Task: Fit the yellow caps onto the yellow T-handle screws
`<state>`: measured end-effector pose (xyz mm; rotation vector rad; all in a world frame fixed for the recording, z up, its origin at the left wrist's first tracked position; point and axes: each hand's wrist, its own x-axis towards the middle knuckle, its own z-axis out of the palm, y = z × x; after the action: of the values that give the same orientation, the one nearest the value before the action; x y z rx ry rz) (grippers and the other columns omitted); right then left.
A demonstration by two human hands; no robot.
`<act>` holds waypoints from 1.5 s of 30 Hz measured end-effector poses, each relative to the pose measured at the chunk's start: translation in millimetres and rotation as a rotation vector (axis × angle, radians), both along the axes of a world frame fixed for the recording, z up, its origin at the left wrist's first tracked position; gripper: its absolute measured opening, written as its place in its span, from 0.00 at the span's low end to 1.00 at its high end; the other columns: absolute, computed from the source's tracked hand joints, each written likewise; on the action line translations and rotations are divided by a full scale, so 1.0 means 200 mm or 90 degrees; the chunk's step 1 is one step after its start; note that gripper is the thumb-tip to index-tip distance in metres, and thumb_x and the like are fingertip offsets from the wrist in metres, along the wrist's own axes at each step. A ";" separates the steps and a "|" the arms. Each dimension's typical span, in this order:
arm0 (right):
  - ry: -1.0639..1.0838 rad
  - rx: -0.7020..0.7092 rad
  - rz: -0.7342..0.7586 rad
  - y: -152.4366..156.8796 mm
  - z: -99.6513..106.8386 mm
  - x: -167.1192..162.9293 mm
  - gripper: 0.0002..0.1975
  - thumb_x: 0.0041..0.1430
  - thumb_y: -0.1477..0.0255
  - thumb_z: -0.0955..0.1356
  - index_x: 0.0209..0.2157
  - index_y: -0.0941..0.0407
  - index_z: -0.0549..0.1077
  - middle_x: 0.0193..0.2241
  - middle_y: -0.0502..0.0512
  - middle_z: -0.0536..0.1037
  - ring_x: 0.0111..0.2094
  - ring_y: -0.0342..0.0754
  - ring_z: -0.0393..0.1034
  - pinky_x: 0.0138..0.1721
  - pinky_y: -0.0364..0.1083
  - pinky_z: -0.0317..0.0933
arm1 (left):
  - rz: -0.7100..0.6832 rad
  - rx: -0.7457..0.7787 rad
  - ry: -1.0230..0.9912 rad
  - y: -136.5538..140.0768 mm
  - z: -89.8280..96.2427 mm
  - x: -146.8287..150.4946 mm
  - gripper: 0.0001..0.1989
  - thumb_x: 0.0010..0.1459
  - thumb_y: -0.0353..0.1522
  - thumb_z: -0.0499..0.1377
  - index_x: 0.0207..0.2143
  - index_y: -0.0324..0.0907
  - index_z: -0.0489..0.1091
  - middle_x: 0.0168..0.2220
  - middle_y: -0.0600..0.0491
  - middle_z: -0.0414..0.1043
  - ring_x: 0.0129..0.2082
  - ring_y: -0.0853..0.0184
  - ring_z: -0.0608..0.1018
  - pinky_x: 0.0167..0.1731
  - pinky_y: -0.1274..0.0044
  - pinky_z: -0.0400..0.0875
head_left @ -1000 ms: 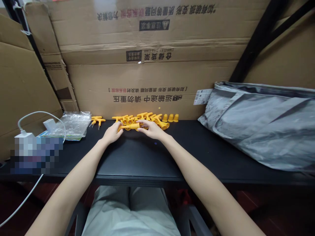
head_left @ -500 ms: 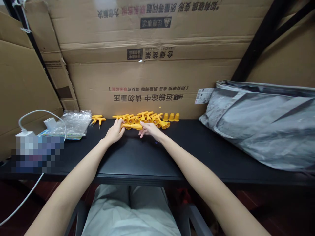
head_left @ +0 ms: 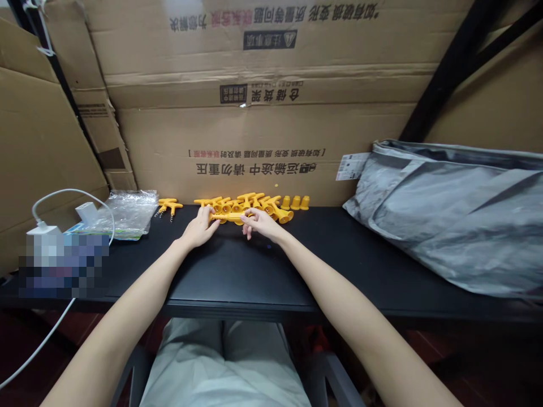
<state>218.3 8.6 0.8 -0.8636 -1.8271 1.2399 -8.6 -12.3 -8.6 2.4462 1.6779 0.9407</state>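
Observation:
Between my hands a yellow plastic corkscrew lies roughly level, just in front of a cluster of similar ones. My left hand is closed around its left end, where the fingers hide the handle. My right hand pinches the bell-shaped sleeve at its right end between thumb and fingertips; the lower fingers are curled. Right behind them several yellow corkscrews with T-shaped handles stand in a tight group, some with flared sleeves. Left of the group, a few yellow corkscrews with bare metal spirals rest on the black table.
Three small yellow cups stand in a row at the back right. On the left lie clear plastic bags and a white charger with a cable. A grey bag fills the right side. Cardboard walls the back.
My right hand's lower fingers have shifted slightly to the right and curled around the sleeve end. My left thumb has moved a little rightward. The other things stay put.

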 end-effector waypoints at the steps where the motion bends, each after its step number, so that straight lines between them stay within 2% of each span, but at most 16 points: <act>1: -0.009 -0.001 -0.007 0.00 0.00 0.00 0.22 0.50 0.53 0.70 0.32 0.55 0.61 0.16 0.46 0.75 0.14 0.42 0.68 0.23 0.41 0.59 | -0.003 -0.003 -0.007 0.00 0.00 0.00 0.15 0.61 0.41 0.48 0.46 0.43 0.58 0.47 0.46 0.62 0.42 0.60 0.74 0.44 0.67 0.69; 9: -0.028 -0.084 -0.089 -0.01 0.01 -0.02 0.15 0.60 0.59 0.65 0.29 0.58 0.65 0.20 0.50 0.76 0.18 0.40 0.71 0.23 0.38 0.56 | -0.008 -0.038 -0.030 0.00 0.01 0.01 0.14 0.61 0.41 0.47 0.45 0.44 0.58 0.46 0.47 0.62 0.44 0.60 0.73 0.46 0.66 0.68; 14: -0.023 -0.127 -0.059 -0.01 0.01 -0.01 0.11 0.61 0.64 0.65 0.39 0.57 0.65 0.23 0.51 0.78 0.21 0.41 0.73 0.25 0.39 0.57 | -0.006 -0.060 -0.033 0.00 0.01 0.01 0.13 0.61 0.40 0.47 0.45 0.44 0.58 0.46 0.47 0.62 0.45 0.60 0.73 0.46 0.66 0.68; 18: -0.007 -0.122 -0.045 -0.01 0.00 0.01 0.17 0.56 0.67 0.69 0.44 0.55 0.62 0.25 0.50 0.79 0.24 0.43 0.74 0.29 0.41 0.59 | -0.002 -0.060 -0.037 0.00 0.01 0.01 0.13 0.61 0.41 0.47 0.45 0.44 0.59 0.46 0.47 0.63 0.44 0.60 0.74 0.45 0.66 0.68; 26: -0.016 -0.082 -0.048 -0.01 0.01 0.01 0.19 0.52 0.60 0.71 0.38 0.55 0.61 0.26 0.51 0.79 0.24 0.43 0.73 0.30 0.42 0.58 | -0.001 -0.059 -0.041 0.00 0.00 0.01 0.14 0.61 0.41 0.47 0.45 0.44 0.58 0.47 0.47 0.62 0.44 0.60 0.74 0.45 0.66 0.68; 34: -0.006 -0.071 -0.059 0.00 0.00 0.00 0.18 0.55 0.57 0.69 0.34 0.56 0.62 0.22 0.52 0.78 0.20 0.43 0.72 0.26 0.40 0.58 | 0.000 -0.054 -0.035 0.01 0.00 0.01 0.15 0.60 0.42 0.47 0.46 0.43 0.57 0.47 0.46 0.61 0.43 0.60 0.74 0.45 0.66 0.69; 39: -0.004 -0.094 -0.063 -0.01 0.01 -0.01 0.19 0.56 0.54 0.68 0.31 0.56 0.62 0.19 0.52 0.77 0.19 0.44 0.72 0.25 0.41 0.60 | -0.007 -0.048 -0.035 0.01 -0.01 0.01 0.16 0.60 0.41 0.47 0.46 0.43 0.57 0.47 0.46 0.61 0.43 0.60 0.74 0.45 0.66 0.69; 45: -0.002 -0.133 -0.100 -0.02 0.02 -0.02 0.17 0.59 0.56 0.66 0.29 0.56 0.62 0.21 0.52 0.78 0.19 0.42 0.72 0.25 0.40 0.62 | -0.009 -0.057 -0.042 0.01 -0.01 0.01 0.15 0.60 0.41 0.48 0.46 0.43 0.58 0.47 0.46 0.62 0.44 0.60 0.74 0.45 0.66 0.69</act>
<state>213.5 4.6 4.4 -1.1023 -1.6165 1.3440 -6.6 -9.8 -10.0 2.3402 1.6428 0.9126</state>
